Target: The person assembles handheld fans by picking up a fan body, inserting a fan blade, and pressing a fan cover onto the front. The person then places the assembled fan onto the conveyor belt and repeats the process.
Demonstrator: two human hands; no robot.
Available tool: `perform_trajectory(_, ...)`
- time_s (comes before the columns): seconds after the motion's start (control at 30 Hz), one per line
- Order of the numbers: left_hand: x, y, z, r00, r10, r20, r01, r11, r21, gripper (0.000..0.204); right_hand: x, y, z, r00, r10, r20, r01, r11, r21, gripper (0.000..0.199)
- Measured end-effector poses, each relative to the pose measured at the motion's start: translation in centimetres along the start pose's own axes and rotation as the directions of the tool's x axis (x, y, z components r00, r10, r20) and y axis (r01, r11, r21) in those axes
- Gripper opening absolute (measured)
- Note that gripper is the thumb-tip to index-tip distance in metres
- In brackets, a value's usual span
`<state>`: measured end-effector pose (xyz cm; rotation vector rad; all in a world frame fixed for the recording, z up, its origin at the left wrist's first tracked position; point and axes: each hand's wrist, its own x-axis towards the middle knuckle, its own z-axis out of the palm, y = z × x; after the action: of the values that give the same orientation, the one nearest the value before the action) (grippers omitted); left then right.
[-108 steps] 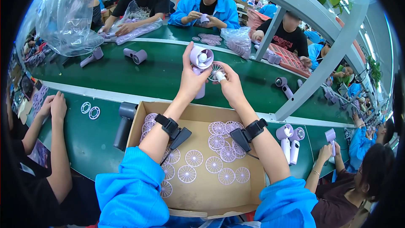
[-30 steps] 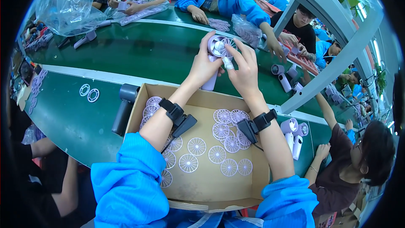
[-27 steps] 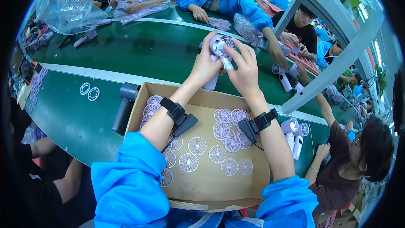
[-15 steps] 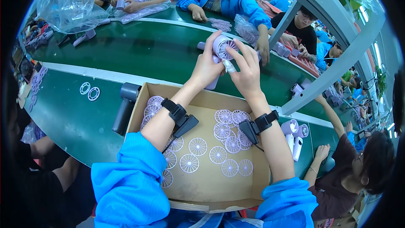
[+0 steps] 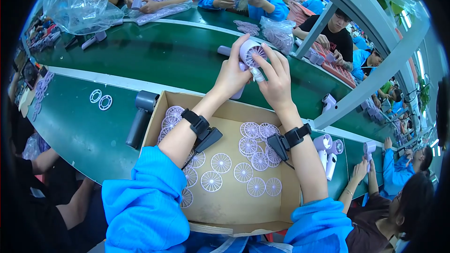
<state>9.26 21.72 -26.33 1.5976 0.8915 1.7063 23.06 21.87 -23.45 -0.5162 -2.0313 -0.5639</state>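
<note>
Above the far rim of the cardboard box, both my hands hold a lilac handheld fan with its round, spoked front facing up and right. My left hand [image 5: 230,76] wraps the left side of the fan head [image 5: 252,52]. My right hand [image 5: 277,80] is closed over its right side, with fingertips on the spoked grille; one finger carries a white wrap. Part of the lilac handle shows below my hands. Beneath my forearms, the cardboard box [image 5: 220,206] holds many loose lilac spoked grilles [image 5: 221,163], some overlapping.
A dark grey handheld fan [image 5: 140,117] and two lilac rings [image 5: 105,102] lie left of the box. Lilac fans [image 5: 326,147] stand at its right. A green conveyor [image 5: 154,56] runs beyond, and a grey metal post [image 5: 356,98] slants at right. Co-workers sit around.
My hands stay on the fan head, barely shifted. The co-worker across has lifted a fan in one hand. The person at right has drawn back from the conveyor and now holds a lilac fan.
</note>
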Motion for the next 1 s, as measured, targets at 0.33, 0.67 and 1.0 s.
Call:
perform_trajectory(0.33,0.08,0.4,-0.29,0.993,-0.101,0.068,0.101,0.995,-0.009,0.076,-0.12,0.02,-0.12,1.0,-0.006,0.027,0.007,1.0,-0.03,0.046)
perform_trajectory(0.67,0.11,0.42,-0.41,0.982,-0.136,0.13,0.148,0.985,-0.088,0.072,0.07,-0.48,-0.14,0.998,0.022,0.055,-0.017,0.997,-0.08,0.045)
perform_trajectory(1.0,0.11,0.53,-0.4,0.983,-0.144,0.115,0.151,0.987,-0.05,0.071,0.0,-0.67,0.01,0.998,0.053,0.043,-0.048,0.994,-0.099,0.044)
